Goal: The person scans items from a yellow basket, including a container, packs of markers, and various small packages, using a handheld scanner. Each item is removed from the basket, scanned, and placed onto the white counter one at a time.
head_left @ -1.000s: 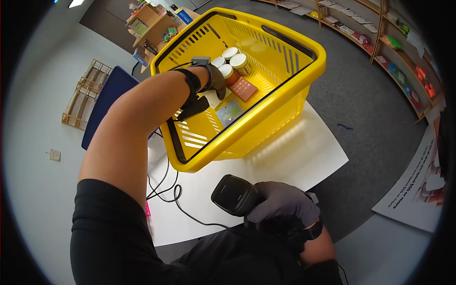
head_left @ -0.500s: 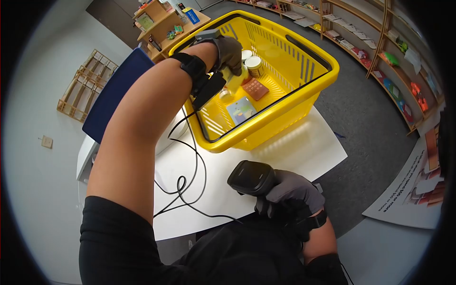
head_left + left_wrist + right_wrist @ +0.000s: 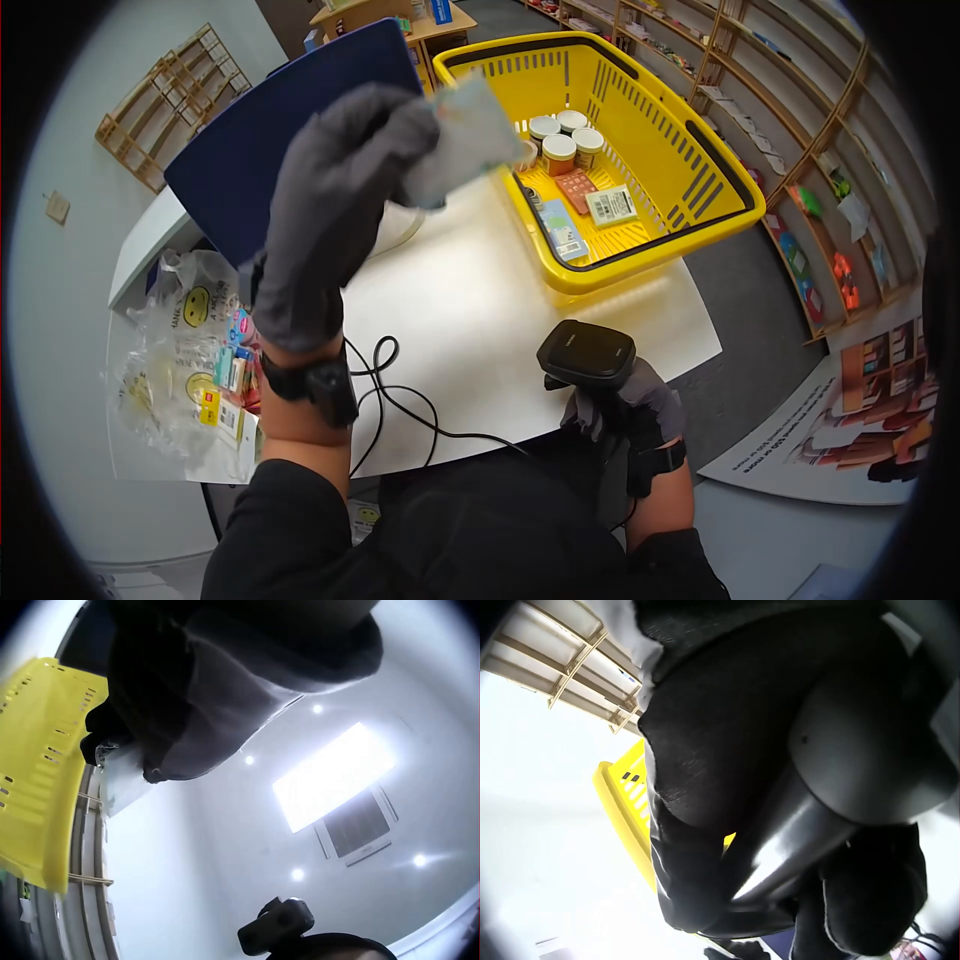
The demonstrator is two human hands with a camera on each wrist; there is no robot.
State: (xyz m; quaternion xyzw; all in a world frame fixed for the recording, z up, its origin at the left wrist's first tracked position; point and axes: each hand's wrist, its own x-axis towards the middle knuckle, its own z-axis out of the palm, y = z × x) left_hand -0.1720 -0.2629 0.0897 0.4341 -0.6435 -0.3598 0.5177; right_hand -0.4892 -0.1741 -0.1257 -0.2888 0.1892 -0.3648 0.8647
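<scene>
My gloved left hand (image 3: 345,190) pinches a flat, pale packet (image 3: 475,140), raised beside the yellow shopping basket (image 3: 745,208). The packet is blurred in the head view; in the left wrist view a pale corner of the packet (image 3: 126,780) shows beyond the dark glove. Low over the table's front edge, my gloved right hand (image 3: 652,405) grips a black handheld barcode scanner (image 3: 588,352) by its handle. Inside the basket stand several white-lidded jars (image 3: 559,155). Near them lie a reddish flat pack (image 3: 575,190), a pale pack with a barcode (image 3: 612,206) and a light blue pack (image 3: 562,232).
The basket stands on a white table (image 3: 460,300). A black cable (image 3: 400,385) loops across the tabletop. On the left, a clear plastic bag (image 3: 185,320) lies with several small packages, behind which rises a dark blue panel (image 3: 240,150). Shelves (image 3: 790,150) line the right side.
My left hand has come out of the basket and moved left, carrying the pale packet. The right hand keeps its hold on the scanner. The head view has shifted left, revealing the plastic bag.
</scene>
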